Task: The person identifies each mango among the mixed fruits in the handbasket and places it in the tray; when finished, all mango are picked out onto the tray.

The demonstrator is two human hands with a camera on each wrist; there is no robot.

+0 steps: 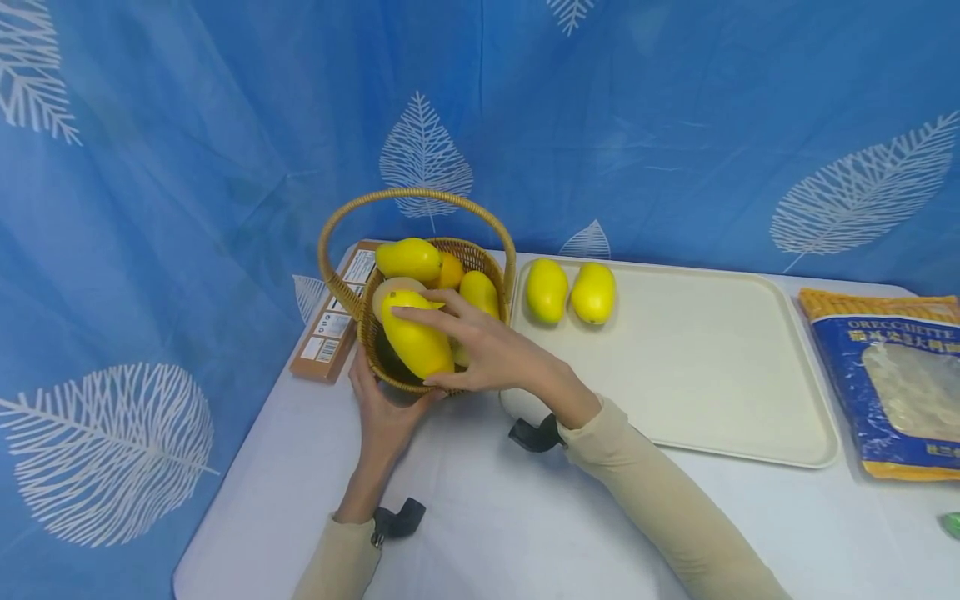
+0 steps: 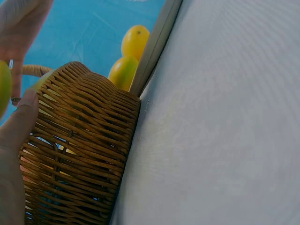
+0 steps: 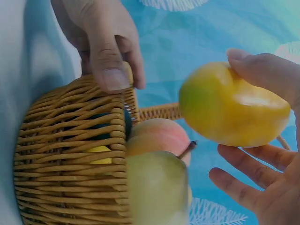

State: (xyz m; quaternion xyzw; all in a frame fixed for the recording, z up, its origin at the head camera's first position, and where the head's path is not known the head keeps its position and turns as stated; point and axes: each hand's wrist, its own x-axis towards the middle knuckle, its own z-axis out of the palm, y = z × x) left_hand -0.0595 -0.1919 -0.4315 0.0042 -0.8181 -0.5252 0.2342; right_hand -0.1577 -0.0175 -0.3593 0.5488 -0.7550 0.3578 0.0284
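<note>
A person's right grip (image 1: 480, 337) holds a yellow mango (image 1: 415, 337) over the fruit-filled wicker basket (image 2: 84, 154), which the left grip (image 1: 386, 417) clasps. I'd say the mango is mid-transfer, in or out unclear; the next move calls for keeping the basket steady.

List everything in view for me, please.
Table: 1, white, beneath
Basket: 1, tan, on table
Held mango: 1, yellow, over basket
Fruit: 4+, mostly yellow, in basket
Tray: 1, cream, right of basket
Tray mangoes: 2, yellow, on tray
Box: 1, brown, left of basket
Pasta bag: 1, blue-orange, right of tray
Small object: 1, green, right edge
Backdrop: 1, blue, behind
Wrist devices: 2, black, worn
Sleeves: 2, beige, foreground
Left hand: 1, basket rim
Right hand: 1, holding mango
</note>
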